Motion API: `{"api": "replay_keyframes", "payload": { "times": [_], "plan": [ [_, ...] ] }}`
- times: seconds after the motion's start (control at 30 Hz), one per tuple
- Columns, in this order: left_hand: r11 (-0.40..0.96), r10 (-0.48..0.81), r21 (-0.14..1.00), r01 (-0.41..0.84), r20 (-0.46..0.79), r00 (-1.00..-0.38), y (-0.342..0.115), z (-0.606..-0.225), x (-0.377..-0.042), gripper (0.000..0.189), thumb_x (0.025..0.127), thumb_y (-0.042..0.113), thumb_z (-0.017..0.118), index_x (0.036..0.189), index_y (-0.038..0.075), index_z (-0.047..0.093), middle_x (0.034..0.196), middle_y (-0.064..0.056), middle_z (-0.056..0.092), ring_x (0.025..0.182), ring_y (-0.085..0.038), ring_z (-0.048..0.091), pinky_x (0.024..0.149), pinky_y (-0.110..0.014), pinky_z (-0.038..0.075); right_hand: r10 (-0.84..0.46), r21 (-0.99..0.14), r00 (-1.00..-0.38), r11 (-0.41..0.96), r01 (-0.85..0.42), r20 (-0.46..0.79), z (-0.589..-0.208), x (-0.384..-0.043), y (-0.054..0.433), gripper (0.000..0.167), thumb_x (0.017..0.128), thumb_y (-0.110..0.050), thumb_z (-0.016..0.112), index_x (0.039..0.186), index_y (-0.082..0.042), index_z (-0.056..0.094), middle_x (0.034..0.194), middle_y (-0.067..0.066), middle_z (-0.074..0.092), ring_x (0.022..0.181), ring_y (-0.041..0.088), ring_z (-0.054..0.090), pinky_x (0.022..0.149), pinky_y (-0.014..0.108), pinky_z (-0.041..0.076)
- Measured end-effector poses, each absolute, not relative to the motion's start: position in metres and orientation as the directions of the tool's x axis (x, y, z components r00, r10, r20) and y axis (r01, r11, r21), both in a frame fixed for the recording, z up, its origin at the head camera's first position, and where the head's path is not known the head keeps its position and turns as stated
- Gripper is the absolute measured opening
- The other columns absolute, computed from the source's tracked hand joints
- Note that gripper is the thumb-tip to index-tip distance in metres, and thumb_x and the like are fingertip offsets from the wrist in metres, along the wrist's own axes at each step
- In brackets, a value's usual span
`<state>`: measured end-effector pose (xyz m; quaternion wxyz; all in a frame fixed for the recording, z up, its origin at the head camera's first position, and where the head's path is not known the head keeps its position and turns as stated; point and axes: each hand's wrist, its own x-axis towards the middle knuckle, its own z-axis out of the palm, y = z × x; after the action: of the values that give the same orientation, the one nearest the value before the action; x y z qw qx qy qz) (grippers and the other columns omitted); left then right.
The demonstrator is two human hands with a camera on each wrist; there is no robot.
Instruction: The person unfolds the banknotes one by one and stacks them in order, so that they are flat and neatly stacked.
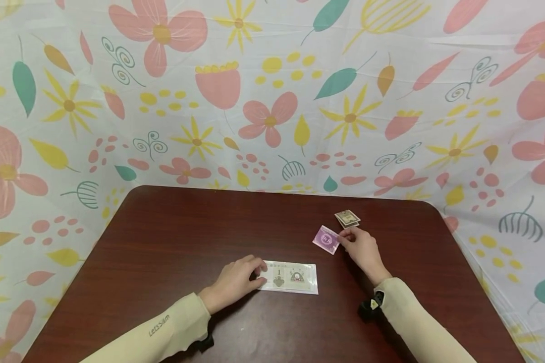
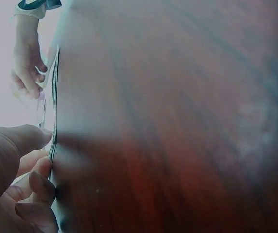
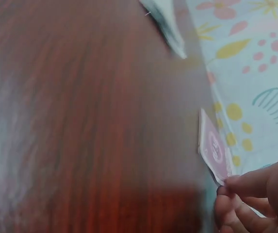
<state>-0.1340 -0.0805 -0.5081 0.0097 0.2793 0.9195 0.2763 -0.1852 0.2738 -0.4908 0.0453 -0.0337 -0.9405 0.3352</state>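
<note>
A flat stack of paper notes [image 1: 295, 278], white with a green-grey print and a "1", lies on the brown table, its layered edge visible in the left wrist view. My left hand [image 1: 237, 282] holds its left end with curled fingers and thumb. Further right and back, my right hand [image 1: 362, 250] pinches the corner of a folded purple note [image 1: 326, 239] between thumb and fingertips. In the right wrist view this purple note [image 3: 216, 148] tilts up from the pinch. Just behind it rests another folded note [image 1: 347, 218], brownish-grey, its upper flap slightly raised.
The dark, glossy table [image 1: 200, 217] has rounded far corners. A white cloth [image 1: 272, 166] with flowers and leaves hangs behind it and along the sides. Dark straps [image 1: 370, 306] show at the wrists below light sleeves.
</note>
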Motion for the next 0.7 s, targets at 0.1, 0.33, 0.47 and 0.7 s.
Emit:
{"api": "replay_keyframes", "payload": {
  "times": [0.1,0.33,0.47,0.7],
  "plan": [
    [0.690,0.521,0.518,0.506,0.130,-0.844,-0.080,-0.508,-0.134,0.019,0.091,0.022,0.081,0.107,0.017,0.071,0.090,0.008,0.061,0.072,-0.006,0.057,0.061,-0.029,0.047,0.081,-0.678,-0.995,0.734,0.024,0.052,-0.489,-0.185,0.275,0.010,0.098,-0.014,0.071,0.101,-0.004,0.073,0.083,0.008,0.073,0.066,0.012,0.065,0.062,0.028,0.048],
    [0.686,0.526,0.513,0.517,0.141,-0.838,-0.080,-0.508,-0.132,0.019,0.092,0.023,0.081,0.108,0.017,0.071,0.091,0.008,0.061,0.072,-0.006,0.057,0.062,-0.029,0.047,0.075,-0.731,-0.995,0.682,0.006,0.062,-0.481,-0.181,0.272,0.013,0.100,-0.016,0.071,0.106,-0.005,0.073,0.085,0.010,0.074,0.068,0.016,0.064,0.060,0.027,0.048],
    [0.687,0.526,0.501,0.527,0.158,-0.836,-0.081,-0.508,-0.132,0.019,0.092,0.023,0.081,0.107,0.018,0.071,0.091,0.008,0.062,0.073,-0.007,0.058,0.063,-0.029,0.048,0.072,-0.763,-0.995,0.647,-0.010,0.074,-0.476,-0.179,0.269,0.014,0.100,-0.017,0.072,0.107,-0.005,0.075,0.087,0.013,0.074,0.069,0.017,0.064,0.060,0.026,0.048],
    [0.681,0.533,0.492,0.542,0.176,-0.828,-0.080,-0.507,-0.131,0.017,0.092,0.021,0.081,0.106,0.017,0.072,0.091,0.008,0.063,0.076,-0.007,0.061,0.064,-0.030,0.050,0.049,-0.806,-0.993,0.589,-0.056,0.105,-0.467,-0.169,0.261,0.013,0.099,-0.017,0.073,0.106,-0.006,0.076,0.089,0.014,0.074,0.069,0.013,0.062,0.061,0.025,0.048]
  ]
}}
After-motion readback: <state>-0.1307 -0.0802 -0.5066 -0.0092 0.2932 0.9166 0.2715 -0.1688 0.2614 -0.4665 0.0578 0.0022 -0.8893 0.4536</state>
